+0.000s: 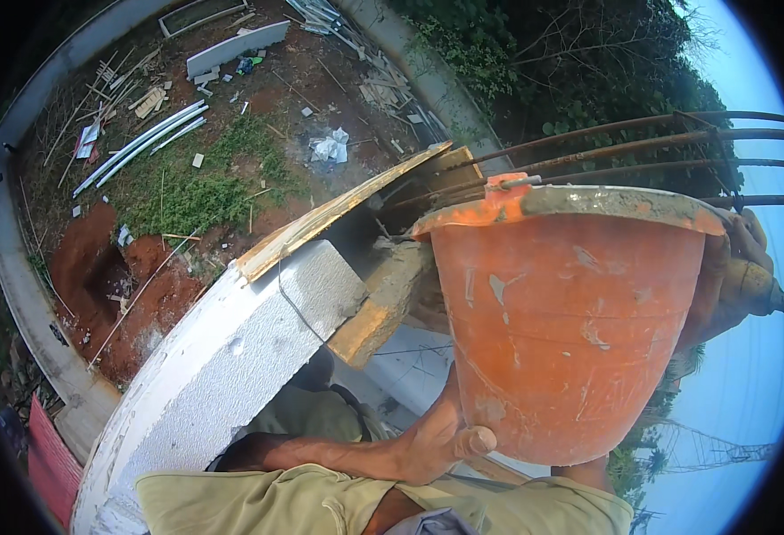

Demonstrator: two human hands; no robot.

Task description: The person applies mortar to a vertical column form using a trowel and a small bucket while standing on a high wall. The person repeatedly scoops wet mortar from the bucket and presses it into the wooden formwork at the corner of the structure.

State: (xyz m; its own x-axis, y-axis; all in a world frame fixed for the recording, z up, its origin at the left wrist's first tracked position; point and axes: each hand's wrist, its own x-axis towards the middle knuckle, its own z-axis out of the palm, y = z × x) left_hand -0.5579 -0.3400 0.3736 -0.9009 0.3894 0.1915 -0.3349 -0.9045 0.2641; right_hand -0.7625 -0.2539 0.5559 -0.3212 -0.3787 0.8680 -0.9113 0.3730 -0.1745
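My bare left forearm runs toward three o'clock; my left hand sits between five and six, thumb pointing to three, fingers mostly hidden. My right arm shows briefly near half past four, its hand hidden.

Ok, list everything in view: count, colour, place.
Bucket: 1, orange, right of centre
Steel rods: at least 4, rusty brown, upper right
Foam block: 1, white, left of centre
Boards: several, pale wood, beside the foam block
Pipes: several, white, ground upper left
Perimeter wall: 1, grey, far left
Corrugated sheet: 1, red, lower left
Trees: several, green, upper right
Garment: 1, khaki, bottom edge
Left hand: 1, bare, against the bucket's lower left side
Right hand: not clearly visible
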